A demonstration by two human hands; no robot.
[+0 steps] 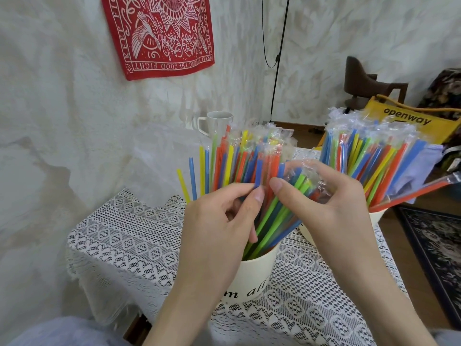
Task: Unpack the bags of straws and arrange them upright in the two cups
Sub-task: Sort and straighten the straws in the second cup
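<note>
- straws (249, 158): blue, orange, yellow, green
- cup (252, 278): cream, black lettering
- tablecloth (129, 236): white lace
- wall hanging (162, 33): red, white pattern
- bag (409, 121): yellow, black lettering

My left hand (219, 221) covers the left part of the near cup (252, 273), so I read only "m all" of its lettering. My right hand (324, 203) hides most of the far cup (376, 217). Wall cloth (159, 33) cut off by top edge. Yellow bag (411, 121) partly hidden behind wrapped straws (369, 151). Both forearms run out of frame below.
</note>
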